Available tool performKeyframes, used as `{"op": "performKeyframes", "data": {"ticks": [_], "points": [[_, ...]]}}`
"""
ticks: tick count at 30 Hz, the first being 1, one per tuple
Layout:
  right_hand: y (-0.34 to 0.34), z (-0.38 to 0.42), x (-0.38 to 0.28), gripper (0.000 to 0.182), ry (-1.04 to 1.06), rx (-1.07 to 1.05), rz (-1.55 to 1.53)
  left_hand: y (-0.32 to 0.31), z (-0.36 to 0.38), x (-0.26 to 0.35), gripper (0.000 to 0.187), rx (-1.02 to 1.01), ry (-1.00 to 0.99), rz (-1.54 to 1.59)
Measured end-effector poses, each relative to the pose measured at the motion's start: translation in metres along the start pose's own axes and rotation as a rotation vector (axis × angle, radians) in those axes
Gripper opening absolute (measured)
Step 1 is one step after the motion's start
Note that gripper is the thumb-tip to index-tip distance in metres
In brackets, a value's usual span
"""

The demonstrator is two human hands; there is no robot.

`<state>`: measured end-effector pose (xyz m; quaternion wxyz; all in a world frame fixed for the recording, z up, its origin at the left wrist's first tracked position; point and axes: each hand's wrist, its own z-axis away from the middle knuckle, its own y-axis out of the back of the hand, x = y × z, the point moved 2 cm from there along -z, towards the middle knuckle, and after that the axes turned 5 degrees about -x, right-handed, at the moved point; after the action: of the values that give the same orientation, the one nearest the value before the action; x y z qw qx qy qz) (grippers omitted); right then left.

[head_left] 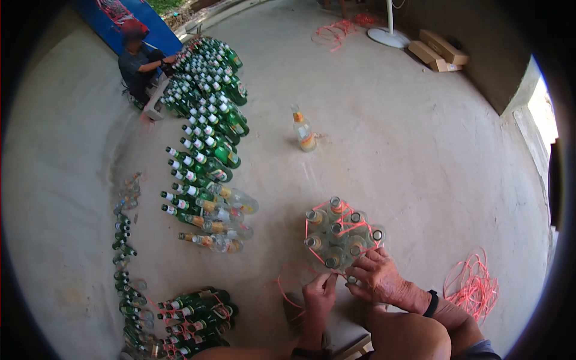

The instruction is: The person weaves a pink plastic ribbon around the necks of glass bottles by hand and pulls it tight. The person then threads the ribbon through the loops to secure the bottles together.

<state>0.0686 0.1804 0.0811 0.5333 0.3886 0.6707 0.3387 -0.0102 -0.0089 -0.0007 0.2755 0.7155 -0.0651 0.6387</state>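
Observation:
Several clear glass bottles (336,240) stand upright in a tight cluster in front of me, with pink plastic twine (307,228) strung around and between their necks. At the cluster's near edge, my left hand (320,293) is closed in a pinch on the twine. My right hand (381,281) has curled fingers at the near right bottles, also closed on the twine; its fingers partly hide the strand. One bottle mouth (352,279) shows between the two hands, close to the right thumb. A loose strand trails left of my left hand.
A loose twine pile (473,288) lies at right. One clear bottle (303,129) stands ahead. Long rows of green bottles (207,144) run along the left, with a tied green bundle (195,318) nearer. Another person (139,66) sits at the far left. Cardboard boxes (441,51) lie far right.

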Motion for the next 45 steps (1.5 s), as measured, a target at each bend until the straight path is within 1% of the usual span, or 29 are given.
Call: {"op": "performKeyframes", "data": {"ticks": [2,4,6,9,12,14,17,20,23,26,29,33,36,39,41,44,45], "points": [[-0.003,0.001,0.001,0.039,-0.011,0.029,-0.029,0.001,0.0,0.002,0.012,-0.038,0.059,-0.033],[0.002,-0.001,0.001,0.041,0.01,0.033,-0.058,0.001,-0.003,0.002,0.007,-0.066,0.102,-0.029],[0.001,0.002,0.003,0.045,-0.005,0.012,-0.091,-0.001,-0.005,0.0,0.008,-0.085,0.071,0.041],[0.004,0.007,0.006,0.05,-0.005,-0.036,-0.117,-0.002,-0.007,0.006,0.01,-0.138,0.171,0.078],[0.013,0.003,0.007,0.051,-0.005,-0.096,-0.125,-0.007,-0.009,0.006,0.016,-0.095,0.106,0.104],[0.018,-0.002,0.007,0.051,0.002,-0.13,-0.142,-0.005,-0.008,0.001,0.013,-0.114,0.123,0.112],[0.025,-0.009,0.009,0.045,0.018,-0.115,-0.216,-0.005,-0.007,-0.003,0.013,-0.106,0.125,0.114],[0.023,-0.016,0.014,0.041,0.058,-0.139,-0.177,-0.007,-0.005,-0.002,0.013,-0.075,0.107,0.107],[0.021,-0.024,0.011,0.03,0.052,-0.225,-0.092,-0.013,-0.007,0.0,0.012,-0.029,0.081,0.113],[0.017,-0.031,0.008,0.02,0.089,-0.281,0.032,-0.015,-0.007,0.001,0.013,-0.005,0.086,0.111],[0.017,-0.038,0.002,0.015,0.103,-0.33,0.137,-0.019,-0.006,0.004,0.015,0.021,0.087,0.1],[0.02,-0.044,-0.002,0.016,0.148,-0.347,0.184,-0.028,-0.004,0.0,0.02,0.057,0.108,0.169],[0.023,-0.047,-0.006,0.015,0.186,-0.375,0.241,-0.027,-0.006,0.002,0.025,0.031,0.132,0.188],[0.025,-0.052,-0.007,0.013,0.241,-0.395,0.266,-0.031,-0.006,-0.004,0.031,0.038,0.226,0.324],[0.025,-0.055,-0.005,0.012,0.263,-0.416,0.256,-0.034,-0.005,-0.008,0.034,0.061,0.22,0.349],[0.022,-0.058,0.0,0.018,0.32,-0.435,0.286,-0.034,-0.006,-0.008,0.036,0.079,0.216,0.328],[0.02,-0.059,0.002,0.017,0.334,-0.432,0.293,-0.034,-0.007,-0.006,0.036,0.082,0.216,0.311]]}}
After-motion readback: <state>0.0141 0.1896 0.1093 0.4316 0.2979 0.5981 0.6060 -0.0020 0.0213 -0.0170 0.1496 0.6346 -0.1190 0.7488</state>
